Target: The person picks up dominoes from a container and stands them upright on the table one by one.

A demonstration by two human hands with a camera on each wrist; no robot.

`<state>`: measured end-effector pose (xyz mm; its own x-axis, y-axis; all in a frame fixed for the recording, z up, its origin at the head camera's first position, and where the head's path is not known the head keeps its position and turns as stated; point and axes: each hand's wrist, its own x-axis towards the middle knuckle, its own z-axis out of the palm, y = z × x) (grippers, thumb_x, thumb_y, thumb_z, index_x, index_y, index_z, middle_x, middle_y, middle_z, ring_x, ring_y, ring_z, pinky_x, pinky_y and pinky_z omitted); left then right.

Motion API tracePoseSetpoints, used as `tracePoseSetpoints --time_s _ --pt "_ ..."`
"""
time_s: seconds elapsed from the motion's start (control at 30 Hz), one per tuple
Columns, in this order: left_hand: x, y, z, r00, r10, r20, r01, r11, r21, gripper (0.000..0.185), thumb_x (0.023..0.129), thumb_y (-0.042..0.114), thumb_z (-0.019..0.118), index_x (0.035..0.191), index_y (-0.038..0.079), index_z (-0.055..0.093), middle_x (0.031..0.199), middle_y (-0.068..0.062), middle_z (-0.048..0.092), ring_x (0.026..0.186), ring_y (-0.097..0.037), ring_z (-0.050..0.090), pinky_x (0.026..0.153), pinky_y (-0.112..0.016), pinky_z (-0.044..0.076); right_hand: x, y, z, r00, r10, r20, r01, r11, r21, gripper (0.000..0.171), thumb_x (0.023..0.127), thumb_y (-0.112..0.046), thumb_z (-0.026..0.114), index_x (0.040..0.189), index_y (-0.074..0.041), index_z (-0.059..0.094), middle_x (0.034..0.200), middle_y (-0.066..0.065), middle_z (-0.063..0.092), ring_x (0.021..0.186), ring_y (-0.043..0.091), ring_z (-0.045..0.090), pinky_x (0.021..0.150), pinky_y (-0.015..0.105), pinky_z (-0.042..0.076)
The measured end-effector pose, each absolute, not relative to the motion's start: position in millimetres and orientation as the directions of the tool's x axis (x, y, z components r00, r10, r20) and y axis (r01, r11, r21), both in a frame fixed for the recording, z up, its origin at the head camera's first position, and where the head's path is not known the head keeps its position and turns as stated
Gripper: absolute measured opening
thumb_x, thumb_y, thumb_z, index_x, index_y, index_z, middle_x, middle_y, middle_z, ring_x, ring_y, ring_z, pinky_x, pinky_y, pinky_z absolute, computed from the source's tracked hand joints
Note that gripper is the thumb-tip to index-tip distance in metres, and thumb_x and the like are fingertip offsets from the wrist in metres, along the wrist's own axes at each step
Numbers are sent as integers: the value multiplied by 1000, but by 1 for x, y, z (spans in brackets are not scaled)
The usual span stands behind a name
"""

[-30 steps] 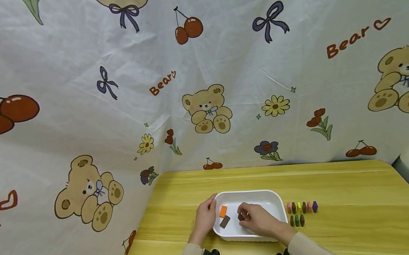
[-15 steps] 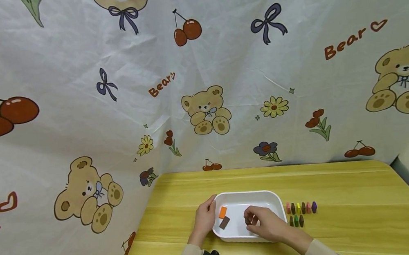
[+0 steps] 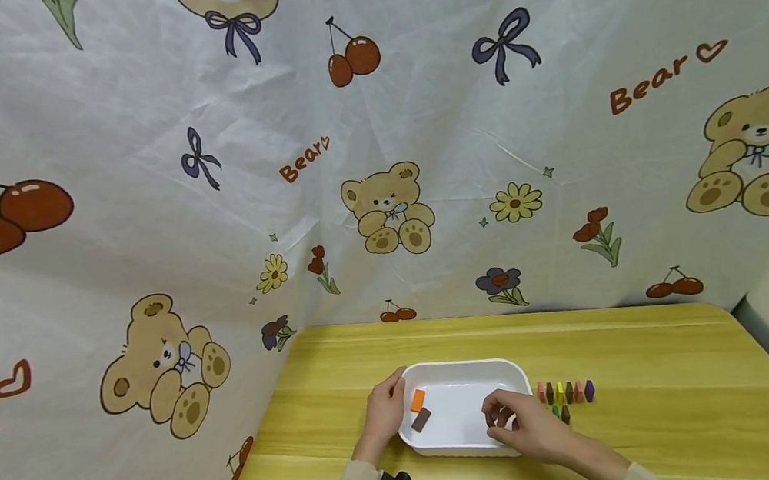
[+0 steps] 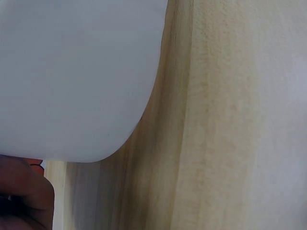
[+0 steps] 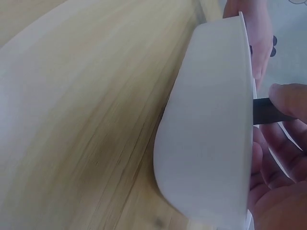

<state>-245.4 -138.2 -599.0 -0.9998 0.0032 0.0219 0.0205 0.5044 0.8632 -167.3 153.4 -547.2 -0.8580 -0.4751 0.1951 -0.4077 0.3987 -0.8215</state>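
A white plastic tray stands on the wooden table, with an orange block and a brown block lying at its left side. My left hand grips the tray's left rim; the left wrist view shows a curled part of that hand beside the white wall. Over the tray's right end, my right hand pinches a dark brown block between thumb and fingers. In the right wrist view the block is just beyond the tray's rim, partly covered by the fingers.
Right of the tray, several small coloured blocks stand upright in two rows, among them a yellow block and a purple block. My right hand partly hides the nearer row. A bear-patterned cloth hangs behind the wooden table.
My right hand has moved rightward from the middle of the tray to its right end, with the dark brown block still pinched. My left hand stays at the left rim.
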Motion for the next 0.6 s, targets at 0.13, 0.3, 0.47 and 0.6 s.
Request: tracePoseSetpoints --time_s 0.13,0.3,0.47,0.6 --pt "-246 -138 -600 -1000 4 18 18 496 868 37 110 24 50 144 13 63 148 -12 60 141 -35 53 115 -52 47 -163 162 -547 -865 -457 209 -404 386 -829 17 93 -12 76 104 -15 63 93 0 66 79 2 60 61 20 53" --pt "-245 -138 -601 -1000 8 19 21 502 865 37 111 24 49 144 14 62 148 -11 60 141 -35 53 115 -51 47 -160 171 -548 -882 -422 211 -392 405 -826 20 92 -11 77 105 -16 63 93 0 66 78 1 59 62 21 53" --pt "-244 -139 -601 -1000 10 27 29 508 861 37 110 23 49 143 14 63 148 -11 60 140 -36 53 114 -52 48 -158 179 -549 -894 -395 211 -380 418 -825 19 92 -12 77 105 -15 63 94 0 66 78 0 58 62 21 53" --pt "-245 -139 -602 -999 10 31 32 515 857 37 110 24 50 143 14 63 147 -11 61 139 -36 54 113 -52 48 -154 187 -550 -888 -368 274 -419 406 -812 20 90 -9 78 103 -13 63 92 1 66 77 -1 58 59 20 51"
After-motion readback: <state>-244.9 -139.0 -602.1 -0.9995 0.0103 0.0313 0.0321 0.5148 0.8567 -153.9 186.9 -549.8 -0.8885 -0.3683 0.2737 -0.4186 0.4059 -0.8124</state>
